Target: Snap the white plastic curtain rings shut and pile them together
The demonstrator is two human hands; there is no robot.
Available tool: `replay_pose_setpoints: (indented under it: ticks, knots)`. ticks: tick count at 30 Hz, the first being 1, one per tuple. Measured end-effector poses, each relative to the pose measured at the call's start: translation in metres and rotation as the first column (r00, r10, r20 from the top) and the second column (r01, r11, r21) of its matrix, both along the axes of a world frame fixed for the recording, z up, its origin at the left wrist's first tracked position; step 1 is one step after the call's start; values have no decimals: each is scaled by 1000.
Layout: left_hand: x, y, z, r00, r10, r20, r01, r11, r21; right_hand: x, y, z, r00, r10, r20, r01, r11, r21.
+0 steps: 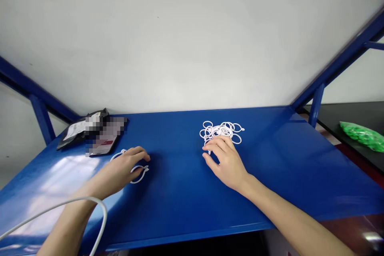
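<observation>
My left hand [129, 168] hovers over or rests on the left part of the blue tabletop, fingers bent and thumb apart from them. One thin white ring with a small knob [140, 180] shows around the thumb tip; whether the thumb touches it I cannot tell. Behind the same hand, another white ring [115, 155] is partly hidden. My right hand [226, 164] reaches to the near side of a pile of similar white rings [222, 130], thumb and fingers spread. Its fingertips cover some of the rings, and no grasp on one is visible.
At the back left lie a black plastic package [82, 128] and a flat dark packet [109, 138]. A white cable [100, 204] arches over my left forearm. Blue frame bars [316, 106] border the blue table [180, 200]. A green bag [363, 136] sits on a black surface at right.
</observation>
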State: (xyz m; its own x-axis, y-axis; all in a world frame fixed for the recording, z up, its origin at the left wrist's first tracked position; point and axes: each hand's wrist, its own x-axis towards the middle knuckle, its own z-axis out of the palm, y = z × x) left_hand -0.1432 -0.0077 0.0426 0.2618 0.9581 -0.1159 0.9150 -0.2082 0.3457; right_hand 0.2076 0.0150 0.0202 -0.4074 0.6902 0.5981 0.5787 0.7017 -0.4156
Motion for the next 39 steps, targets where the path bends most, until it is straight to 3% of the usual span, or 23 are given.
replay_pose_setpoints:
  ticks: [4, 8, 12, 15, 17, 21, 24, 27, 36, 39]
  knots:
    - [22, 10, -8, 1000, 27, 5, -28, 998, 51, -3, -3, -2, 998, 58, -26, -61, 992, -110]
    - [76, 25, -6, 993, 31, 114, -47, 988, 146, -5, -4, -5, 993, 79, -93, -103, 949, -299]
    - [130, 25, -10, 974, -53, 219, -29, 934, 355, -7, -3, -8, 975, 50, -218, -153, 860, -486]
    - [150, 17, -18, 924, -128, 360, -38, 907, 419, -7, -1, -9, 957, 15, -290, -168, 844, -509]
    - [153, 12, -23, 852, -128, 508, -68, 935, 349, -5, -1, -9, 949, -23, -316, -149, 848, -508]
    - [151, 8, -29, 633, 5, 774, -94, 993, 70, -2, -3, -7, 944, -29, -329, -147, 856, -495]
    - [151, 7, -30, 481, 100, 871, -78, 994, -71, -3, -5, -3, 936, -23, -351, -161, 860, -484]
    - [153, 4, -29, 374, 158, 914, -58, 987, -147, -4, -5, 1, 904, -27, -427, -221, 825, -520]
    - [157, -1, -24, 291, 220, 931, -103, 975, -198, -7, -10, 0, 891, -27, -453, -266, 777, -571]
    - [157, -2, -25, 261, 237, 936, -109, 970, -216, -8, -12, 0, 890, -16, -456, -270, 787, -555]
